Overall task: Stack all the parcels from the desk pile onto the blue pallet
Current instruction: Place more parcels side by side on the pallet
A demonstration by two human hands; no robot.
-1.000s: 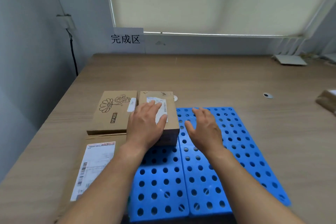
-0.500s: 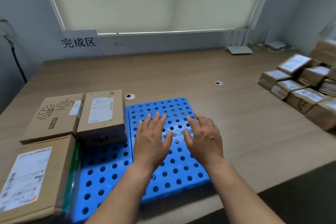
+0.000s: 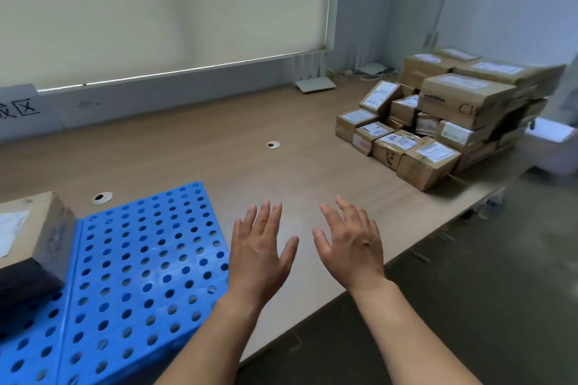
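Both hands hover palm-down over the desk (image 3: 219,134), fingers spread and nearly straight, holding nothing. The left hand (image 3: 259,256) overlaps the right edge of the blue pallet (image 3: 140,275); the right hand (image 3: 353,250) lies just beside it, over bare wood, fingertips pointing towards the far right. The pallet lies flat at the near left, the seam between its two perforated panels running away from the viewer; its full length is cropped. One labelled parcel (image 3: 34,228) rests on the pallet's left panel. The desk pile (image 3: 438,122) stands well apart at the far right, its large top box lying with its long axis roughly left to right. Two cable grommets (image 3: 273,144) sit between.
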